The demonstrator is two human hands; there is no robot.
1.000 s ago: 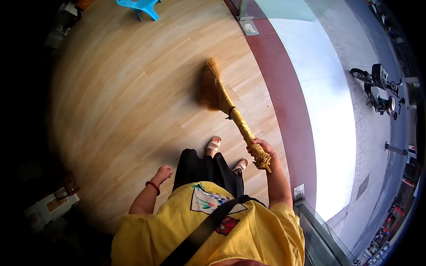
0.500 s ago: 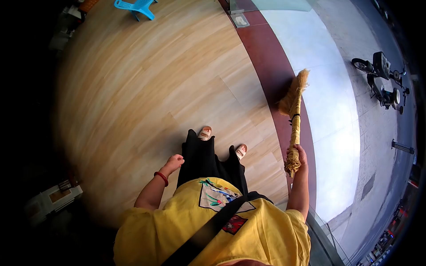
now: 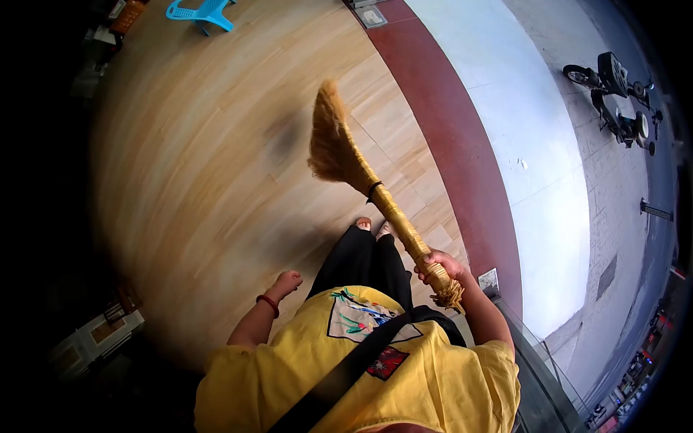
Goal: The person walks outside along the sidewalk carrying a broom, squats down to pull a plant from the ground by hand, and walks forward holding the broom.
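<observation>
A straw hand broom (image 3: 362, 173) with a yellow bound handle is in my right hand (image 3: 449, 265). The fingers wrap round the handle near its frayed butt end. Its tan bristle head points up and to the left, raised above the wooden floor (image 3: 216, 180). My left hand (image 3: 289, 281) hangs beside my black trousers (image 3: 350, 260), fingers curled in, with nothing visible in them. A red bracelet (image 3: 268, 306) circles the left wrist.
A dark red threshold strip (image 3: 440, 108) divides the floor from pale paving (image 3: 548, 238). A blue plastic stool (image 3: 206, 13) stands at the top left. A parked motorbike (image 3: 613, 97) is outside on the right. A glass door edge (image 3: 538, 361) is beside my right arm.
My right hand has swung the broom leftward, from over the red strip to over the wooden floor. My feet have come closer together. My left hand remains low and curled.
</observation>
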